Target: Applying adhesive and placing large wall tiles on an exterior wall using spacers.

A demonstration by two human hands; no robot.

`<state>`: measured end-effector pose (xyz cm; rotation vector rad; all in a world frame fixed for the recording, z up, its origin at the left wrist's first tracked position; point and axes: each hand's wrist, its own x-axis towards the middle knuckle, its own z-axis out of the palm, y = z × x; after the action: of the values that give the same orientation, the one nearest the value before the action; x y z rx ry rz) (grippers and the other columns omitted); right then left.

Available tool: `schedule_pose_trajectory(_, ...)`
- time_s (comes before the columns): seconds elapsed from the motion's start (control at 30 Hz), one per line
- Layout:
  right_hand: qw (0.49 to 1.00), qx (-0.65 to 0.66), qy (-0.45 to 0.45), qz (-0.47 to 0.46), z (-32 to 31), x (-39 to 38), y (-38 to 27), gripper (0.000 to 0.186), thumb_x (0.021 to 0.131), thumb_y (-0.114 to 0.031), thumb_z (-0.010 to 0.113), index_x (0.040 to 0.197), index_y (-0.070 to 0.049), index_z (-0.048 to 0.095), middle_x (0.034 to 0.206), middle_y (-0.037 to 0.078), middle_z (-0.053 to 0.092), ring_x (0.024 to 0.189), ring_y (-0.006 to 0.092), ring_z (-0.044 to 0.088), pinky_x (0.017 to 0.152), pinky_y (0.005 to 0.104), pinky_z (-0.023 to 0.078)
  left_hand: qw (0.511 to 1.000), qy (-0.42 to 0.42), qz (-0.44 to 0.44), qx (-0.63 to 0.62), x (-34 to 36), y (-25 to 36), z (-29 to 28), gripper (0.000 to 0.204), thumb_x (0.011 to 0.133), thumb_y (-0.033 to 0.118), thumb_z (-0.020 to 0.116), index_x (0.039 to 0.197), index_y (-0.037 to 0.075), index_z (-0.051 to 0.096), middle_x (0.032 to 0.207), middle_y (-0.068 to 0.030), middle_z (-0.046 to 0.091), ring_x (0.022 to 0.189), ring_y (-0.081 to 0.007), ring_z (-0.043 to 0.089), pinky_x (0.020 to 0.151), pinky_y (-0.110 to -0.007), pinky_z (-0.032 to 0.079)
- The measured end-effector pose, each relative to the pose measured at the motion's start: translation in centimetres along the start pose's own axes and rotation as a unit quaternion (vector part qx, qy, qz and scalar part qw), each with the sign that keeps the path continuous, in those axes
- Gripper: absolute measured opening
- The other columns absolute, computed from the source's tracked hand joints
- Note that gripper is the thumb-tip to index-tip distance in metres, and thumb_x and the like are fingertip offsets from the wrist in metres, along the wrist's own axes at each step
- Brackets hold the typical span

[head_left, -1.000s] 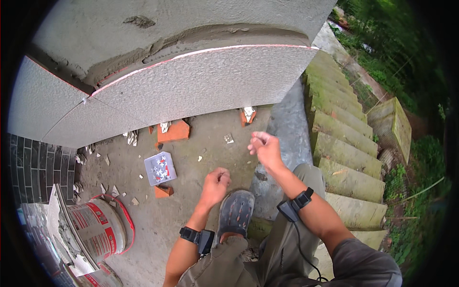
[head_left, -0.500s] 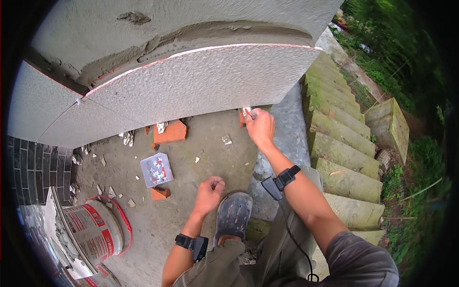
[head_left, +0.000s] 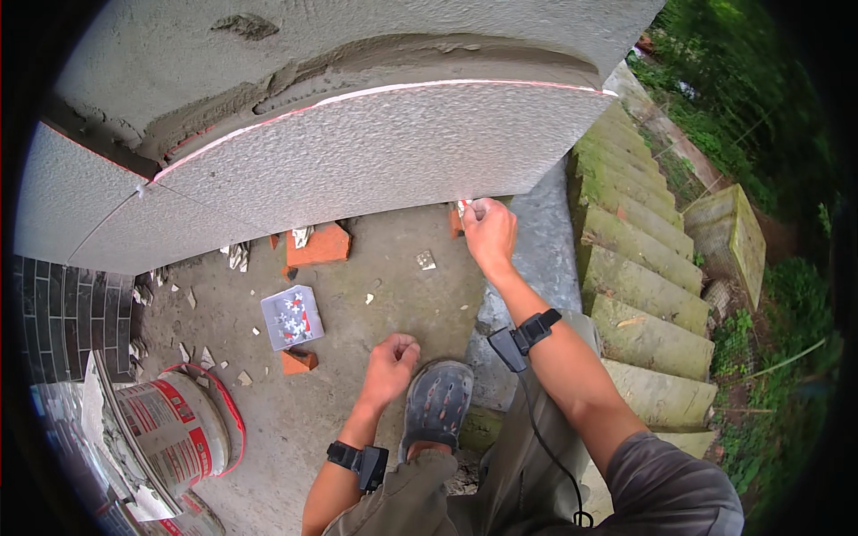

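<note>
My right hand (head_left: 487, 230) reaches forward to the lower edge of a large grey textured tile (head_left: 393, 152) set on the wall. Its fingers pinch a small white piece (head_left: 464, 207) right at that edge, above an orange brick piece (head_left: 455, 221). My left hand (head_left: 391, 364) hangs low near my shoe (head_left: 438, 404), fingers curled into a loose fist; whether something small lies inside it I cannot tell. Both wrists carry black bands.
Orange brick pieces (head_left: 318, 244) and a smaller one (head_left: 298, 360) lie on the concrete floor, with a small clear packet (head_left: 291, 316) and white chips. A red and white bucket (head_left: 174, 429) stands lower left. Mossy stone steps (head_left: 639, 304) drop away on the right.
My right hand has moved forward from mid-air to the tile's bottom edge. My left hand has drawn slightly back toward my shoe.
</note>
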<state>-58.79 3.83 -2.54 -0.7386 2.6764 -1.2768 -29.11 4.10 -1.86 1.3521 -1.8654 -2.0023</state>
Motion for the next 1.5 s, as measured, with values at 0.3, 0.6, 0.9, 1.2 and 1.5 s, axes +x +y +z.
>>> schedule_pose_trajectory(0.3, 0.998, -0.011, 0.045, -0.047, 0.7, 0.0, 0.0, 0.018, 0.087, -0.019, 0.07, 0.081, -0.002, 0.071, 0.085, 0.018, 0.068, 0.078, 0.0404, 0.067, 0.071, 0.0516, 0.051, 1.0, -0.001, -0.009, 0.013, -0.2, -0.3, -0.6, 0.019, 0.096, 0.014, 0.064, 0.102, -0.003, 0.067, 0.081, -0.0043, 0.067, 0.075, -0.0105, 0.06, 0.07, -0.029, 0.05)
schedule_pose_trajectory(0.6, 0.993, -0.025, 0.083, -0.075, 1.1, 0.0, -0.2, 0.016, 0.088, -0.018, 0.07, 0.082, -0.003, 0.071, 0.085, 0.017, 0.067, 0.078, 0.0404, 0.066, 0.07, 0.0514, 0.051, 1.0, 0.002, -0.017, 0.008, -0.1, -0.7, -1.0, 0.019, 0.096, 0.015, 0.065, 0.103, -0.003, 0.067, 0.081, -0.004, 0.068, 0.075, -0.0104, 0.06, 0.07, -0.029, 0.05)
schedule_pose_trajectory(0.9, 0.993, -0.005, 0.085, -0.084, 1.0, -0.3, 0.4, 0.015, 0.089, -0.017, 0.07, 0.085, -0.003, 0.072, 0.088, 0.016, 0.068, 0.079, 0.0407, 0.066, 0.07, 0.0505, 0.051, 1.0, -0.007, -0.001, 0.027, 0.1, -0.9, -1.1, 0.017, 0.098, 0.013, 0.062, 0.102, -0.003, 0.065, 0.083, -0.0033, 0.067, 0.074, -0.0095, 0.06, 0.068, -0.027, 0.049)
schedule_pose_trajectory(1.2, 0.995, 0.002, 0.06, -0.074, 1.1, -0.1, 0.1, 0.012, 0.089, -0.015, 0.069, 0.086, -0.004, 0.071, 0.091, 0.017, 0.069, 0.081, 0.0407, 0.066, 0.071, 0.0502, 0.052, 0.999, -0.019, -0.03, -0.013, 0.8, 0.6, -1.4, 0.02, 0.097, 0.014, 0.064, 0.103, -0.004, 0.068, 0.083, -0.0038, 0.068, 0.076, -0.0119, 0.061, 0.072, -0.03, 0.051)
schedule_pose_trajectory(1.5, 0.994, -0.026, 0.069, -0.085, 0.1, -1.0, -0.6, 0.015, 0.09, -0.018, 0.068, 0.086, -0.003, 0.067, 0.092, 0.019, 0.066, 0.081, 0.0421, 0.067, 0.071, 0.0516, 0.054, 0.941, -0.07, -0.017, -0.332, 12.0, 10.3, 1.5, 0.028, 0.096, 0.009, 0.059, 0.121, -0.004, 0.057, 0.121, -0.0148, 0.063, 0.111, -0.0247, 0.061, 0.096, -0.039, 0.051)
